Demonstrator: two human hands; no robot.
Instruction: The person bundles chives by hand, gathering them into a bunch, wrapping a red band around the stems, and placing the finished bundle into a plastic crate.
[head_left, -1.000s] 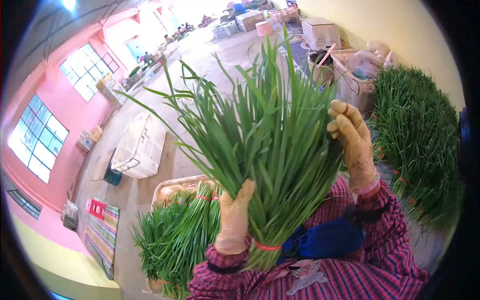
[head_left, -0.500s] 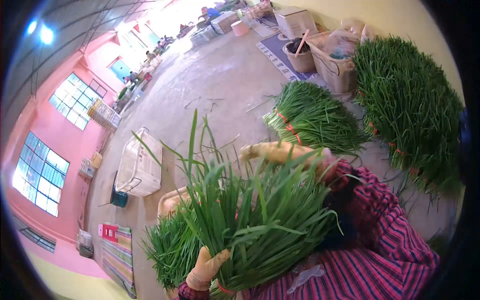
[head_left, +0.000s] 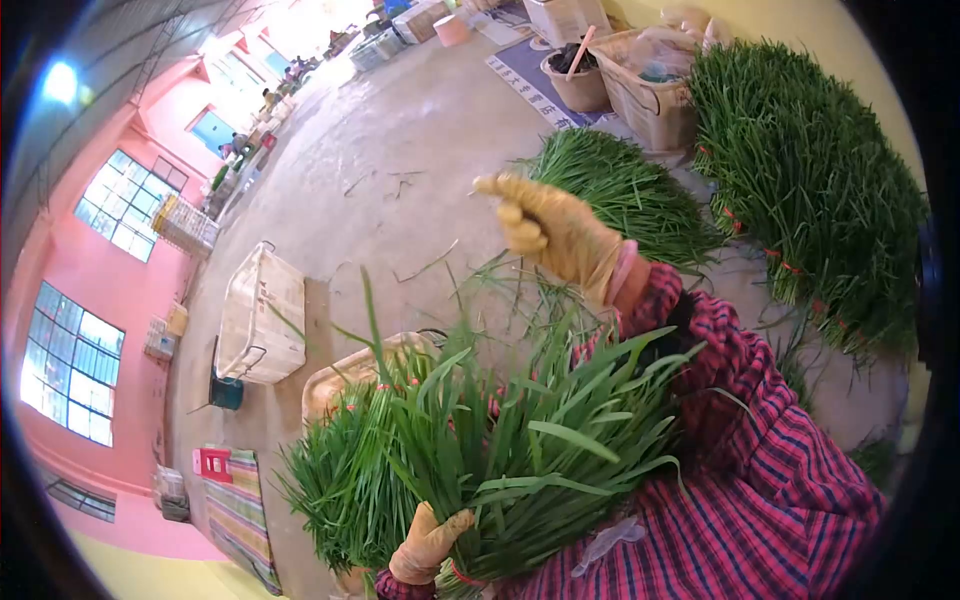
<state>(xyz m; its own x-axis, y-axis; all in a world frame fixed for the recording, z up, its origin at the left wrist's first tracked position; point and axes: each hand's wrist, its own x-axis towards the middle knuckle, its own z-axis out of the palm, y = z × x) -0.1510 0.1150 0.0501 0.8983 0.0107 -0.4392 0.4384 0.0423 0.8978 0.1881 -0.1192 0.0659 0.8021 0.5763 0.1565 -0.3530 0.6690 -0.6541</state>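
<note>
Leafy green bundle could tip or splay if left hand, grasping it near red band, loosens its grip, since raised right hand looks empty.

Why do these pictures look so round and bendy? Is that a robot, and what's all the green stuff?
No robot here: it's a person wearing gloves and checked sleeves. One camera, worn on their head, takes every picture, looking forward and down. Its lens seems to bend things.

The gloved left hand holds a bunch of long green leaves, tied low down with a red band. The gloved right hand is raised, index finger out, and looks empty.

On the floor lie a smaller pile of greens and a bigger pile by the wall. A white crate stands farther left.
</note>
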